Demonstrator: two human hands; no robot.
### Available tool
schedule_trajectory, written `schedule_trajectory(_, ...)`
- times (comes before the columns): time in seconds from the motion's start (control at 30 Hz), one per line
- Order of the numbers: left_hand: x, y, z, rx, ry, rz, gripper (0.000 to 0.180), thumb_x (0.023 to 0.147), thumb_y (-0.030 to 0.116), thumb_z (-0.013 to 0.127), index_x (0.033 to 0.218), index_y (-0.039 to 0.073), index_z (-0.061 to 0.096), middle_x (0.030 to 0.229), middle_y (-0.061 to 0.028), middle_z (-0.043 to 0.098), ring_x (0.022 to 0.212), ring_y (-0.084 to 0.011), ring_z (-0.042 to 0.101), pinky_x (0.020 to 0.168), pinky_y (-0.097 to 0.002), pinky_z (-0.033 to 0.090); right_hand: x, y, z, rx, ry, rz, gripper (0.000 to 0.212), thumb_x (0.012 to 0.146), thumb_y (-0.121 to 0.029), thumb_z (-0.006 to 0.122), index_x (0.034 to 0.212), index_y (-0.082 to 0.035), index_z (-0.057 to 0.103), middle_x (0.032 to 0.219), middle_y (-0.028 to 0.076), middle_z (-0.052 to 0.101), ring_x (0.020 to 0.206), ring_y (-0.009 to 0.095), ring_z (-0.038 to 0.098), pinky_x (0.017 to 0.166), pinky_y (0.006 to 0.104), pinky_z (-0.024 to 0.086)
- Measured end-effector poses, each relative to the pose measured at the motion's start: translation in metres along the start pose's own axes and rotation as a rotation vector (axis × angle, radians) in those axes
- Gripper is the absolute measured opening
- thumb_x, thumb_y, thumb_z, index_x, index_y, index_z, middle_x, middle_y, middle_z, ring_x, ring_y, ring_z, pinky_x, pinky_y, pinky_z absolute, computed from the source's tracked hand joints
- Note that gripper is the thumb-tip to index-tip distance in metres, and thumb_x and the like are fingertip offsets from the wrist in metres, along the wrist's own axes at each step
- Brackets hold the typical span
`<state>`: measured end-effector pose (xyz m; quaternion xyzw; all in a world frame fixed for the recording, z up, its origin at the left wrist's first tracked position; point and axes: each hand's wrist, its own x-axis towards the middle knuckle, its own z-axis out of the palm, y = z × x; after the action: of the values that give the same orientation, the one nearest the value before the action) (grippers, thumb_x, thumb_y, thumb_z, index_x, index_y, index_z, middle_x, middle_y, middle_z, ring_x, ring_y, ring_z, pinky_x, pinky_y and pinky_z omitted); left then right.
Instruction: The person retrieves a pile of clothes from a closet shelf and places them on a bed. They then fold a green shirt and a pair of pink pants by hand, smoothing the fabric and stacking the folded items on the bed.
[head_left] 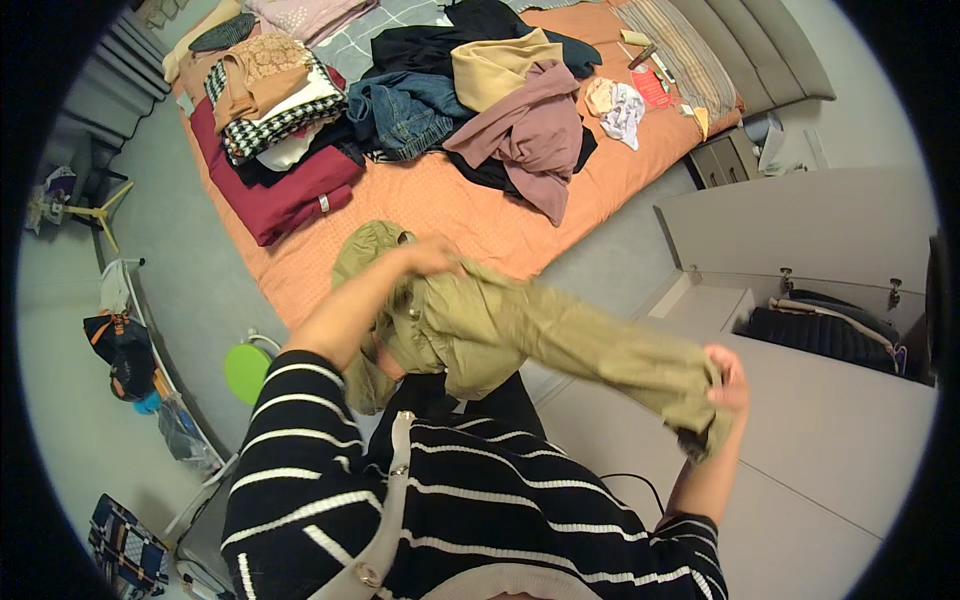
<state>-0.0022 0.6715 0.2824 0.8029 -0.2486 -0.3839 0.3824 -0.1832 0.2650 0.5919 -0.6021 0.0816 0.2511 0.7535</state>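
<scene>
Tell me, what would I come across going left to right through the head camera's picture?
Dark checked cloth → bright green disc → left hand → the stretch of olive-green garment between the hands → right hand → dark padded item in the cabinet opening.

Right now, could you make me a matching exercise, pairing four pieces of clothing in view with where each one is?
Things:
1. Olive-green jacket
2. Houndstooth garment
3. Blue denim garment
4. Black quilted garment

Places:
A. Inside the open cabinet
B. In the stack at the left of the bed
C. Held in the left hand and right hand
D. Lying on the bed, just right of that stack

Pairs: 1-C, 2-B, 3-D, 4-A
</scene>
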Motion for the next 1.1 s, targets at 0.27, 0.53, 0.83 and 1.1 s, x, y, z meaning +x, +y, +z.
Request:
schedule_trajectory(0.27,-0.142,0.041,-0.183,-0.173,0.914,0.017,0.015,0.08,0.016,0.064,0.084,0.002,0.067,0.071,0.0048,0.059,0.065,-0.0047,0.05,0.059,-0.0222,0.042,0.11,0.037,-0.067,-0.724,0.144,0.478,0.009,0.079,-0.011,0.063,0.087,-0.006,0.062,0.08,-0.003,0.059,0.075,0.009,0.053,0.071,0.0236,0.043)
schedule_trajectory(0.53,-0.22,0.157,-0.191,-0.462,0.954,0.061,0.025,0.086,0.023,0.065,0.089,-0.001,0.069,0.079,-0.0004,0.065,0.069,-0.0063,0.056,0.063,-0.021,0.044,0.192,0.032,-0.081,-0.612,0.412,-0.15,0.014,0.084,-0.012,0.054,0.076,-0.001,0.058,0.103,0.008,0.062,0.109,0.019,0.051,0.091,0.0304,0.038)
schedule_trajectory(0.83,-0.296,0.204,-0.216,-0.081,1.244,-0.181,0.041,0.088,0.04,0.064,0.081,0.0,0.07,0.074,-0.0018,0.067,0.065,-0.0061,0.057,0.061,-0.0225,0.044,0.157,-0.023,-0.005,-1.18,0.362,-1.023,0.038,0.072,-0.031,0.079,0.079,-0.001,0.057,0.061,0.014,0.054,0.053,0.023,0.052,0.053,0.0339,0.043)
schedule_trajectory(1.1,-0.306,0.209,-0.2,0.04,1.339,-0.068,0.039,0.084,0.038,0.069,0.078,-0.001,0.07,0.063,0.0039,0.059,0.058,-0.0034,0.049,0.053,-0.0214,0.04,0.156,-0.039,-0.117,-1.233,0.581,-0.347,0.026,0.064,-0.002,0.062,0.089,-0.002,0.068,0.094,0.023,0.064,0.091,0.035,0.063,0.08,0.0394,0.05)
